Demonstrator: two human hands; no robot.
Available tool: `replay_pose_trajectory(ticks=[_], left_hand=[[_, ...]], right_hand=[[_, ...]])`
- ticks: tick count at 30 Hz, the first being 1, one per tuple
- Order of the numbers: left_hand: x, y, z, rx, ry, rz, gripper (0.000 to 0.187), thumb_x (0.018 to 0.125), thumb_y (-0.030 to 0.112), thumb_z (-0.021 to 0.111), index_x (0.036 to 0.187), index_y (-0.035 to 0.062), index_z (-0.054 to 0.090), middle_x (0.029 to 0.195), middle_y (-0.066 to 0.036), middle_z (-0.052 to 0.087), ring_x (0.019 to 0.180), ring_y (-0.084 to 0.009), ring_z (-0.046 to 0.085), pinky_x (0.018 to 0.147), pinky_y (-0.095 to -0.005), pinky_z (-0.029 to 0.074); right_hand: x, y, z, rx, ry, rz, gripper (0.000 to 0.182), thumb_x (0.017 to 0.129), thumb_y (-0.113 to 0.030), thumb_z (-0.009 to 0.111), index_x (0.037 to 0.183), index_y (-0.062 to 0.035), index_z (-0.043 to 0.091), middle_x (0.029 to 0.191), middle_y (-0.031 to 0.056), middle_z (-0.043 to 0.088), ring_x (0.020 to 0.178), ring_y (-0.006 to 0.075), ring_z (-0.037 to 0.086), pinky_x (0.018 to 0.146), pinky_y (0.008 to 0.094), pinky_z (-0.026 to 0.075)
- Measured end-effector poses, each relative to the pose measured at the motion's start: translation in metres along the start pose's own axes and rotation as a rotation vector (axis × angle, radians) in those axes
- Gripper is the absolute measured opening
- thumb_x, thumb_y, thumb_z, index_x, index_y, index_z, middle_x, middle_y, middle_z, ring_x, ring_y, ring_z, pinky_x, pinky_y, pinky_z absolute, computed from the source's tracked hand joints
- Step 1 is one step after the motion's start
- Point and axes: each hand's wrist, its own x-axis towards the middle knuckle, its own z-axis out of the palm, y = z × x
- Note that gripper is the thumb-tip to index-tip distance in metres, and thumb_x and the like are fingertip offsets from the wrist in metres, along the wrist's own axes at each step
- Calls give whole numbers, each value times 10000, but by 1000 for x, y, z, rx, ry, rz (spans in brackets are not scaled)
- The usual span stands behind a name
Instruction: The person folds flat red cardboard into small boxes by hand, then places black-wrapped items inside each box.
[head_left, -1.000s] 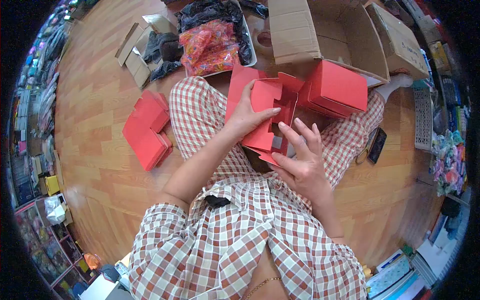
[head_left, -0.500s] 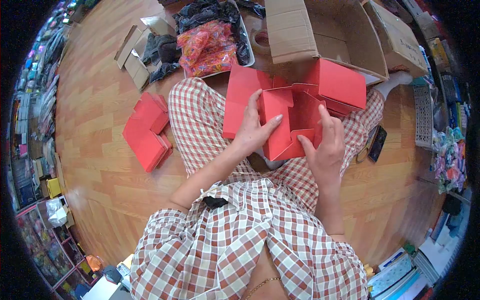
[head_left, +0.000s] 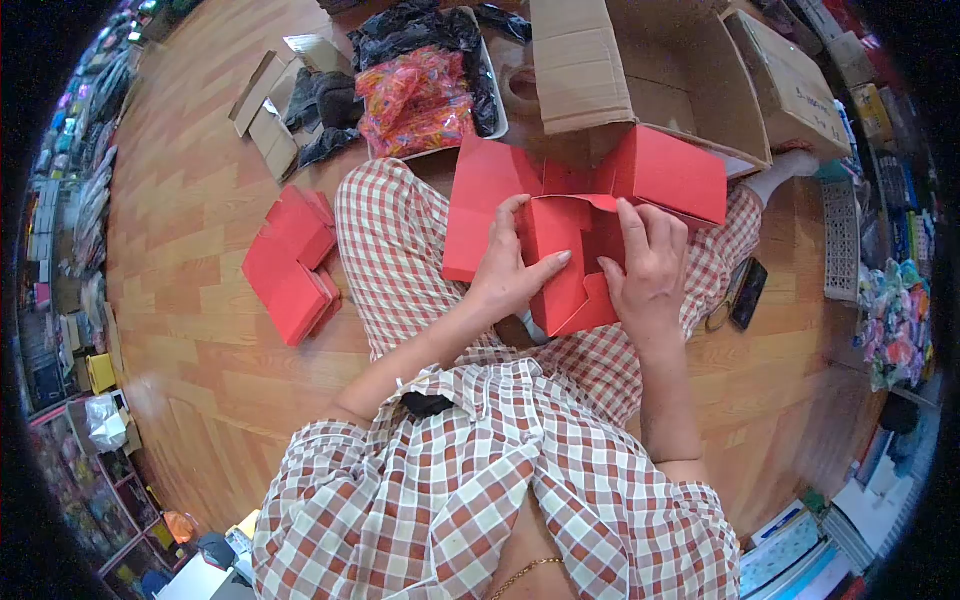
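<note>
Between my two hands is a red box [head_left: 560,240], partly folded, its inside showing and its flaps at the top and bottom edges. My left hand [head_left: 515,265] grips its left side, thumb on the front panel and fingers at the upper edge. On the right side my right hand [head_left: 648,262] holds the box wall, fingers bent over the upper flap and thumb lower down. Behind it, across my lap, lie a flat red piece [head_left: 475,215] and another red box [head_left: 670,175]. More folded red pieces [head_left: 285,260] rest on the floor beyond my left knee.
A large open cardboard box [head_left: 690,75] stands at the upper right beside a closed one [head_left: 790,85]. A tray [head_left: 492,75] holds colourful packets [head_left: 415,105] and black bags. A phone [head_left: 748,295] and scissors [head_left: 717,318] lie right of my leg.
My right hand has moved up to the box's upper edge and its fingers now press on the flap. The right wall has come inward. The held box has shifted slightly.
</note>
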Motion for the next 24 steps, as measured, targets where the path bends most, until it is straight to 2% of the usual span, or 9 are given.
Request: replay_pose_trajectory(ticks=[2,3,8,13,17,19,21,22,24], left_hand=[[-1,0,0,-24,-9,-16,828,728,204,757,1335,28,221,1249,-241,376,1170,-329,435,988,-418,388],[-2,1,0,-49,-22,-32,823,726,184,759,1329,28,220,1256,-236,367,1171,-316,435,984,-408,397],[2,4,-2,-115,-42,-43,791,738,156,746,1308,25,215,1263,-223,355,1149,-276,455,949,-382,431],[5,8,-5,-131,-22,-58,724,770,154,720,1280,13,226,1221,-216,397,1110,-258,481,907,-368,457],[13,16,-2,-316,56,-251,661,796,226,713,1236,9,270,1158,-204,456,1065,-249,505,866,-359,472],[20,10,1,-392,97,-334,643,803,249,710,1222,10,285,1145,-200,469,1046,-244,516,851,-354,477],[26,4,4,-177,171,-277,611,805,270,712,1187,12,311,1133,-195,466,1030,-236,520,817,-349,492],[25,4,4,-180,174,-274,611,805,270,712,1187,12,311,1133,-195,466,1030,-236,520,817,-349,492],[23,3,7,-198,194,-243,565,813,248,705,1158,23,317,1101,-186,474,983,-225,544,757,-330,512]], right_hand=[[-1,0,1,-23,9,-23,555,623,-35,718,1146,-50,533,1115,123,496,1068,306,468,878,419,412],[-1,0,2,-27,10,-20,555,623,-35,718,1146,-50,533,1115,123,496,1068,306,468,878,419,412],[1,6,7,-44,65,-85,176,699,-59,624,868,-25,592,1069,129,535,999,297,511,823,407,446],[1,5,11,-77,40,-189,113,708,-52,592,816,-23,605,1101,145,548,972,294,529,762,382,481],[-1,-3,18,-72,-1,-237,98,703,-49,588,794,-13,595,1106,164,550,937,294,544,691,347,508],[-3,-4,23,-49,-16,-238,192,711,-50,584,894,4,613,1151,186,539,902,297,554,691,343,518],[-5,-8,26,23,104,-239,333,727,-46,573,1054,14,597,1208,211,513,895,304,561,718,349,527],[-8,-6,28,33,103,-253,490,752,-41,602,1226,23,498,1249,235,485,944,335,560,759,364,523],[-13,-9,31,115,188,-223,527,759,-46,624,1253,34,459,1249,238,483,981,355,552,782,376,515]])
